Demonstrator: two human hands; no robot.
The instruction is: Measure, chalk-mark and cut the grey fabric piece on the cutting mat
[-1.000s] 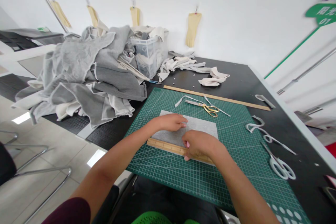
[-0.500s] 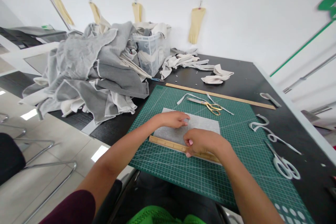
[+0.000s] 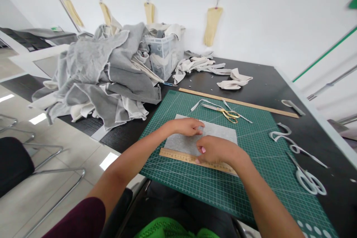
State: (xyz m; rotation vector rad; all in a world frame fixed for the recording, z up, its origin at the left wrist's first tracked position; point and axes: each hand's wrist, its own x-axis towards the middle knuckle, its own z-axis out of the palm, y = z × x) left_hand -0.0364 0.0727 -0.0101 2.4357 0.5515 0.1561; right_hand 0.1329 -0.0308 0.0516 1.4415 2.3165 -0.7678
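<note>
A grey rectangle of cloth (image 3: 220, 130) lies flat on the green cutting mat (image 3: 214, 189). My left hand (image 3: 188, 126) rests on its left half, fingers bent forward and slightly apart, nothing visible between them. Along the cloth's near edge runs a short wooden ruler (image 3: 175, 155). My right hand (image 3: 216, 150) is closed, fingers curled, its thumb pressed down on the ruler; the inside of that hand is partly hidden. Just beyond the cloth are gold-handled scissors (image 3: 227, 113), their blades pointing left, and a thin cloth strip (image 3: 205, 101).
A long wooden ruler (image 3: 240, 103) crosses the mat's far edge. White-handled scissors (image 3: 309, 180) and curled strips (image 3: 280, 134) lie at right. A heap of grey cloth (image 3: 92, 63) and a clear plastic bin (image 3: 161, 54) stand at left. Cream scraps (image 3: 234, 80) lie farther back.
The view has shifted slightly, so everything sits a little farther right. My right thumb has drawn in a little on the ruler. My left hand keeps its place on the cloth.
</note>
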